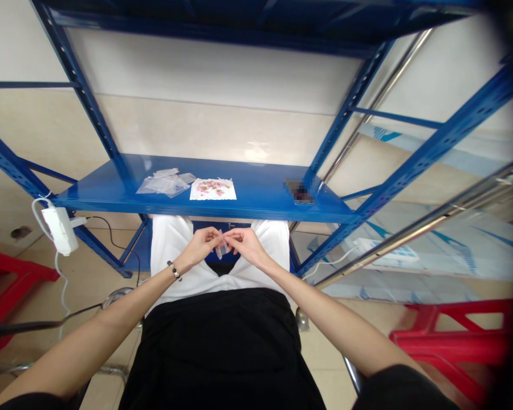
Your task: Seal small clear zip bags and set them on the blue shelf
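Between my legs, just below the shelf's front edge, a small clear plastic bag (222, 249) hangs from my fingers. My left hand (206, 244) pinches it from one side and my right hand (244, 244) from the other, fingertips almost meeting at its top. Whether anything is inside the bag I cannot tell. On the blue shelf (256, 208) ahead lies a white sheet (195, 192) with small pink and brownish pieces (214, 187) scattered on it. Left of the sheet is a loose pile of clear plastic bags (165, 183).
A dark, pixel-blurred object (300, 192) lies at the shelf's right end. Blue uprights frame both sides. A white power strip (60, 229) with cables hangs at the left. Red stools (457, 341) stand on both sides, and a metal rail (436, 215) runs along the right.
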Motion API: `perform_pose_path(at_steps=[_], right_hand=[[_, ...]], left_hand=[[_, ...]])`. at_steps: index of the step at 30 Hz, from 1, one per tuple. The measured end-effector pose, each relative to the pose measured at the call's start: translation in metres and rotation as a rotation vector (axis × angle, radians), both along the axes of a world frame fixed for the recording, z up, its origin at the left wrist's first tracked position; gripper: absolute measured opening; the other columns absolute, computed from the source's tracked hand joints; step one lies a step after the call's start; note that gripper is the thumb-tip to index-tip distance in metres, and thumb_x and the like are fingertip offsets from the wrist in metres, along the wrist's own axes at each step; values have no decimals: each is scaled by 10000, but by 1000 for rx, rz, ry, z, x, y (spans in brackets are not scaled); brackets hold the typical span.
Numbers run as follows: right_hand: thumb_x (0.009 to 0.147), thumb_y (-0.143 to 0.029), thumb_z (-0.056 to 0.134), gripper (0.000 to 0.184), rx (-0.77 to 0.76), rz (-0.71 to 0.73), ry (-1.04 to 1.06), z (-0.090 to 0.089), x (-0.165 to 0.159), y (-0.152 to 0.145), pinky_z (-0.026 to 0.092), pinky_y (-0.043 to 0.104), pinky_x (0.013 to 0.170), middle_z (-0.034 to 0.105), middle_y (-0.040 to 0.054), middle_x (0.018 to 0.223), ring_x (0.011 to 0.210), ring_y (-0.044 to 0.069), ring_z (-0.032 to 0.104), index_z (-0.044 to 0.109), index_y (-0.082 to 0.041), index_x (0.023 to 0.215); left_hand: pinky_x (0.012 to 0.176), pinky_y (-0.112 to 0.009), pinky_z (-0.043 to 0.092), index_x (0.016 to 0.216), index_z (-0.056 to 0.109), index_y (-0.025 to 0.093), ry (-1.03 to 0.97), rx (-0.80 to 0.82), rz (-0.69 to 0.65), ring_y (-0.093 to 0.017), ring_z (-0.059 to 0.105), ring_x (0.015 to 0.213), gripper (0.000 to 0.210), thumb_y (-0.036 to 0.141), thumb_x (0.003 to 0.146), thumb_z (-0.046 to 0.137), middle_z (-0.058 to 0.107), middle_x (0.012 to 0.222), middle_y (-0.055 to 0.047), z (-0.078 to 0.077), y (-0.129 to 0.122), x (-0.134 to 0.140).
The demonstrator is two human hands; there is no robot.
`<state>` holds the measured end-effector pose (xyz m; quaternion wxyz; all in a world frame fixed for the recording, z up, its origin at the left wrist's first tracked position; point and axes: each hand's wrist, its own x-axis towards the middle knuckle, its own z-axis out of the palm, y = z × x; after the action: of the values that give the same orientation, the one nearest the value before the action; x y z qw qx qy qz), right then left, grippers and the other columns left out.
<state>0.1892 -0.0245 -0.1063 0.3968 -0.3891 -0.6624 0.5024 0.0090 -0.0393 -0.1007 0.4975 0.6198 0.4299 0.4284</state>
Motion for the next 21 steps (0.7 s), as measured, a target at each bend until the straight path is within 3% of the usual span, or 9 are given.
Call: perform_pose_path(at_steps=[4,10,21], right_hand=[[790,-391,677,250,-6,-17,-9,4,-1,-5,476,233,490,690,47,691,533,136,598,723,-149,829],[790,-280,625,141,36,-45,-30,5,-2,-5,504,245,540,699,46,704,592,154,634,703,-163,784],[750,-198,611,65,76,-47,-36,8,-2,-5,516,262,578,683,38,664,599,168,654,669,-170,737]], left_hand=[[536,-239,431,800,626,146,11,-26,-7,-157,608,620,256,397,814,672,672,700,-66,3,-5,0],[657,-280,494,792,624,147,16,61,-48,-167,633,677,207,347,848,632,686,750,-83,-4,1,0],[640,-264,462,832,659,159,201,175,4,-177,638,712,143,291,850,608,702,802,-74,-4,0,-1]])
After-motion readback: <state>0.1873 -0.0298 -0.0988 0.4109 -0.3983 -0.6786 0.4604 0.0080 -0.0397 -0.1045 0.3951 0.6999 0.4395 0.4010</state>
